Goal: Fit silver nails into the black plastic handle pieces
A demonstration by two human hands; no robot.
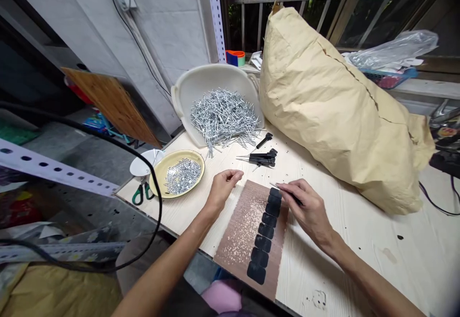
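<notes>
My left hand (224,190) hovers past the far left corner of a brown board (233,235), thumb and fingers pinched together. Whatever is in that pinch, if anything, is too small to make out. In my right hand (309,209) is a thin metal rod with a black handle (295,198), its tip pointing left over the board's far end. Beneath it, a row of black rounded-square pads (266,230) runs along the board, beside scattered pale specks. Beyond the board lie several similar black-handled rods (262,158).
A white basin (215,75) tipped on its side spills nails onto the table. A yellow bowl (200,182) of small metal pieces sits at left, near green-handled scissors (138,194). A large paper sack (345,111) fills the back right. A black cable (158,202) loops at left.
</notes>
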